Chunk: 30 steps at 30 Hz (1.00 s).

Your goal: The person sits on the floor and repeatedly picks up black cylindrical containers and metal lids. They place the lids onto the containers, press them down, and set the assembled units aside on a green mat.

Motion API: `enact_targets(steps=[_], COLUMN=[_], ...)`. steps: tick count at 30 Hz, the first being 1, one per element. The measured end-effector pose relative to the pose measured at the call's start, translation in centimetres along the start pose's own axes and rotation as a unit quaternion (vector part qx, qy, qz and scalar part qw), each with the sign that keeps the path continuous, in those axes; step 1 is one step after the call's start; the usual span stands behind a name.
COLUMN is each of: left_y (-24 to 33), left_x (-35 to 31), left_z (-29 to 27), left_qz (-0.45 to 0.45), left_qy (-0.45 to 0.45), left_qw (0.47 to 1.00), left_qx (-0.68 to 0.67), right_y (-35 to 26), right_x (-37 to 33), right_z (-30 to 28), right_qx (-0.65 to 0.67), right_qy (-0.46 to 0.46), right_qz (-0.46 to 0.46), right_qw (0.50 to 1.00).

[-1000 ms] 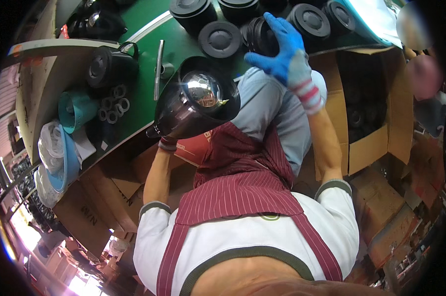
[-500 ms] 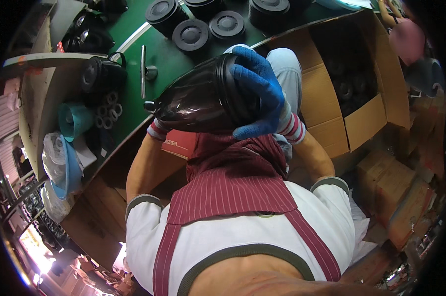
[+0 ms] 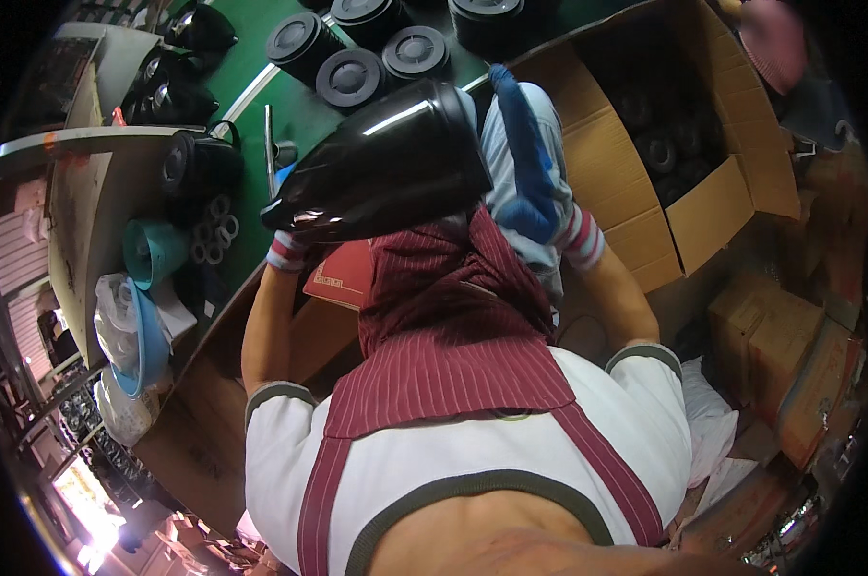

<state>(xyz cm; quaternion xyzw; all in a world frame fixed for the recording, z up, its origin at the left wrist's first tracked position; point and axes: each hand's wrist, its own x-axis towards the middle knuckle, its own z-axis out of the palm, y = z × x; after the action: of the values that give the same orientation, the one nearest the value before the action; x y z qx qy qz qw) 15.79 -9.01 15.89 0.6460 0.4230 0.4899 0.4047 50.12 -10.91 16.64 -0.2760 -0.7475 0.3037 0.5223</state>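
Observation:
A glossy black tapered shell (image 3: 386, 163), bullet-shaped, lies tilted in front of my lap, its narrow tip to the left and its wide rim to the right. My left hand (image 3: 286, 175) supports it near the tip; the shell hides most of that hand, with a bit of blue glove and the striped cuff showing. My right hand (image 3: 530, 158), in a blue glove, is just right of the wide rim, apart from it. Its fingers are stretched out, thumb away from them, and no object shows in it. The inside of the shell cannot be seen.
Several ribbed black cylinders (image 3: 350, 79) stand on the green table (image 3: 247, 34). An open cardboard box (image 3: 635, 226) with dark parts is at right. A metal lever (image 3: 269, 144), black kettle-like vessel (image 3: 200, 163), white rings (image 3: 213, 230) and teal bucket (image 3: 155, 252) are at left.
My right hand has come off the shell's wide end and moved right, its fingers straightened. The ribbed black part seen at that end no longer shows. The shell has shifted slightly left.

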Motion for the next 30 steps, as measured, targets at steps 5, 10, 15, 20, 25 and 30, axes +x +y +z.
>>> enact_targets(steps=[5, 10, 15, 20, 25, 30], left_y=[2.0, 2.2, -13.2, 3.1, 1.6, -4.8], left_x=[0.5, 2.3, -7.4, 2.2, 2.7, -1.2], left_z=[2.7, 0.6, -1.8, -0.5, -1.0, -0.1], left_qz=[0.016, 0.032, -0.155, 0.238, 0.082, -0.071], left_qy=[0.025, -0.055, -0.041, -0.069, -0.040, -0.034], left_qw=[0.999, 0.981, 0.958, 0.933, 0.968, 0.986], left_qx=[0.033, 0.181, -0.238, 0.263, 0.235, -0.147], right_y=[0.8, 2.9, 0.2, -0.8, -0.1, -1.6], right_x=[0.5, -3.8, 3.0, 1.0, 1.4, 3.5], right_z=[2.5, 1.0, 1.2, 4.3, 3.5, 1.6], right_qx=[0.257, 0.212, 0.070, 0.224, 0.249, 0.067], right_qy=[0.092, 0.022, -0.019, 0.140, 0.121, -0.024], right_qz=[0.115, 0.208, -0.109, 0.221, 0.293, -0.066], right_qw=[0.955, 0.955, 0.991, 0.939, 0.915, 0.995])
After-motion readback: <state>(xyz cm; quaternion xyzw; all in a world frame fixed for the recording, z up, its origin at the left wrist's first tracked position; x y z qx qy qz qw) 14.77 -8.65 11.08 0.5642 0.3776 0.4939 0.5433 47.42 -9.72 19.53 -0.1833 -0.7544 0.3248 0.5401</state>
